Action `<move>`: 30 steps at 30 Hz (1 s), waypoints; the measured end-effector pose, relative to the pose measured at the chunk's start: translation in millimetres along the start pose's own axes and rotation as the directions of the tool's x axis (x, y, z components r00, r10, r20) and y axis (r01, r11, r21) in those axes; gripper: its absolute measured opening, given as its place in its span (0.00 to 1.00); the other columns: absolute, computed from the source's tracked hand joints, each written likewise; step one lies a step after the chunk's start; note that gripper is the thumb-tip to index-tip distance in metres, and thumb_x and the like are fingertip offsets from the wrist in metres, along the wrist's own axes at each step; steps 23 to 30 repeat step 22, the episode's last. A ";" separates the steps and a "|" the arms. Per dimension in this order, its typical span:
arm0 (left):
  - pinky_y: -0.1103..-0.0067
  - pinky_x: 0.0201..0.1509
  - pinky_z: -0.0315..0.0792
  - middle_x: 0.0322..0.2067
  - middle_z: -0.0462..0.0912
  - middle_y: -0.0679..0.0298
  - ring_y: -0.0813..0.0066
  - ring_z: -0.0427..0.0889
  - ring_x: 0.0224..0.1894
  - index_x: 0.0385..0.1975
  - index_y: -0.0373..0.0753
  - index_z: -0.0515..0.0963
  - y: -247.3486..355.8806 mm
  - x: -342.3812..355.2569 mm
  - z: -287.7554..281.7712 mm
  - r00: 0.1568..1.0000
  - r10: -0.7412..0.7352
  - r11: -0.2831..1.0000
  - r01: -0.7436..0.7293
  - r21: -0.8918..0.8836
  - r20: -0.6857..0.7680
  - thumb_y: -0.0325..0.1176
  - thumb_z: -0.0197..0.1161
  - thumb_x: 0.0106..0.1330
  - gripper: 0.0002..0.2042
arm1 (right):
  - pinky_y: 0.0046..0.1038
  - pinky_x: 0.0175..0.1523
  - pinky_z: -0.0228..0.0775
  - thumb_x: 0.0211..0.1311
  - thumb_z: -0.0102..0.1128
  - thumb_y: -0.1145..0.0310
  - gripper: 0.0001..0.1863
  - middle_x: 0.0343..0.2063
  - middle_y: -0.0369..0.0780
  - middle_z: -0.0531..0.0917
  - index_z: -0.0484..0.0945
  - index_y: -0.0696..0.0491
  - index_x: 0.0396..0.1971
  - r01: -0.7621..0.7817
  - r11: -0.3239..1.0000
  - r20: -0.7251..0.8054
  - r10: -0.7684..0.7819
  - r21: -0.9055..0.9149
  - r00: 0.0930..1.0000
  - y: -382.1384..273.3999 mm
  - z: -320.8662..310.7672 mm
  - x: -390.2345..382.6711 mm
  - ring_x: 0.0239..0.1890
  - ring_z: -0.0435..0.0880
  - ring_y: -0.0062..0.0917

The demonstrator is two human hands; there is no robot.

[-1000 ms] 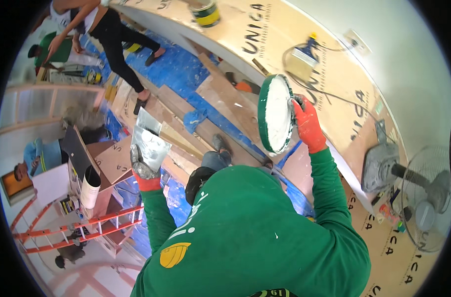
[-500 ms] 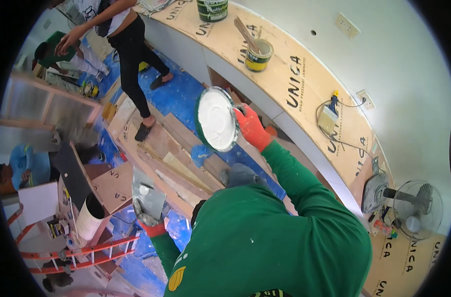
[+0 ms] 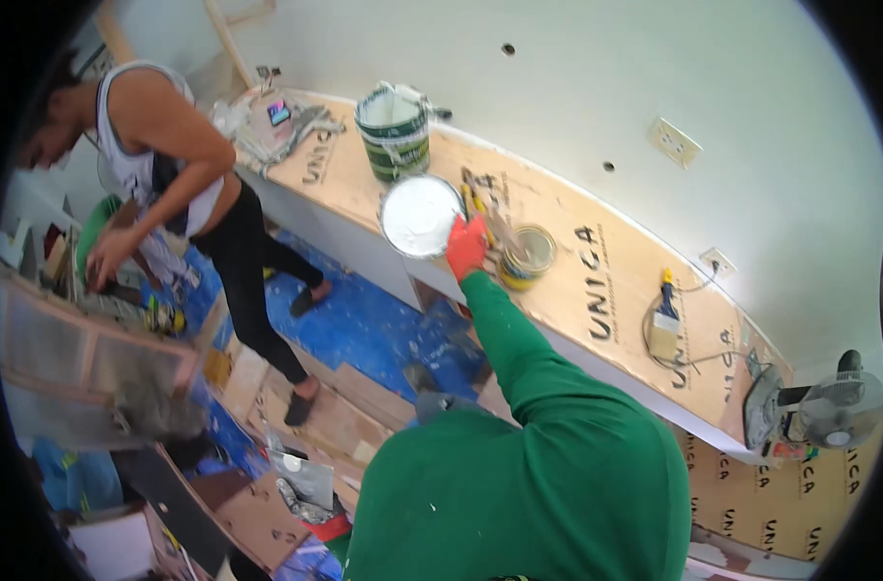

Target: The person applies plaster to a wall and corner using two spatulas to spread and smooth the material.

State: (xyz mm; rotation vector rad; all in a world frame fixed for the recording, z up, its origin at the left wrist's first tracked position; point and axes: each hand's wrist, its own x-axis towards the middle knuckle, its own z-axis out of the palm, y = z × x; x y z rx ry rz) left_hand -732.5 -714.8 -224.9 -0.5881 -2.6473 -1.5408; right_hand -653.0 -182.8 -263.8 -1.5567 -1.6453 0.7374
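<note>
My right hand (image 3: 467, 247), in a red-orange glove, grips the right rim of a round bucket lid (image 3: 422, 216) spread with white paste. The lid is over the counter's front edge, just in front of a green bucket (image 3: 395, 136) smeared with white. Beside that hand stands a yellow-and-green can (image 3: 528, 259) with wooden sticks in it. Low on the left, my left hand (image 3: 306, 499), its glove smeared grey, is closed on a flat metal scraper (image 3: 308, 474) with a white dab on its face.
A long counter (image 3: 567, 281) covered in printed brown board curves along the wall. A paintbrush (image 3: 665, 324) and a desk fan (image 3: 834, 407) are at its right. Another person (image 3: 170, 165) stands at the left. Boards (image 3: 354, 416) lie on blue floor sheeting (image 3: 335, 281).
My view has turned, bringing the green bucket fully into sight. My right hand has carried the lid over to the counter edge by the bucket. The scraper stays in my left hand.
</note>
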 end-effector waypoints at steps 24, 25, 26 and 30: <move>0.69 0.64 0.65 0.57 0.76 0.59 0.67 0.74 0.57 0.56 0.41 0.74 128.0 392.1 345.8 0.283 0.129 0.205 0.930 -0.305 0.950 0.41 0.61 0.67 0.20 | 0.43 0.52 0.70 0.59 0.64 0.53 0.29 0.47 0.51 0.76 0.70 0.54 0.55 0.072 0.987 0.082 -0.061 -0.147 0.995 0.5 27.4 -9.4 0.49 0.79 0.41; 0.69 0.64 0.65 0.57 0.76 0.59 0.67 0.74 0.57 0.56 0.41 0.74 128.0 392.1 345.8 0.283 0.129 0.205 0.930 -0.305 0.950 0.41 0.61 0.67 0.20 | 0.43 0.52 0.70 0.59 0.64 0.53 0.29 0.47 0.51 0.76 0.70 0.54 0.55 0.072 0.987 0.082 -0.061 -0.147 0.995 0.5 27.4 -9.4 0.49 0.79 0.41; 0.69 0.64 0.65 0.57 0.76 0.59 0.67 0.74 0.57 0.56 0.41 0.74 128.0 392.1 345.8 0.283 0.129 0.205 0.930 -0.305 0.950 0.41 0.61 0.67 0.20 | 0.43 0.52 0.70 0.59 0.64 0.53 0.29 0.47 0.51 0.76 0.70 0.54 0.55 0.072 0.987 0.082 -0.061 -0.147 0.995 0.5 27.4 -9.4 0.49 0.79 0.41; 0.69 0.64 0.65 0.57 0.76 0.59 0.67 0.74 0.57 0.56 0.41 0.74 128.0 392.1 345.8 0.283 0.129 0.205 0.930 -0.305 0.950 0.41 0.61 0.67 0.20 | 0.43 0.52 0.70 0.59 0.64 0.53 0.29 0.47 0.51 0.76 0.70 0.54 0.55 0.072 0.987 0.082 -0.061 -0.147 0.995 0.5 27.4 -9.4 0.49 0.79 0.41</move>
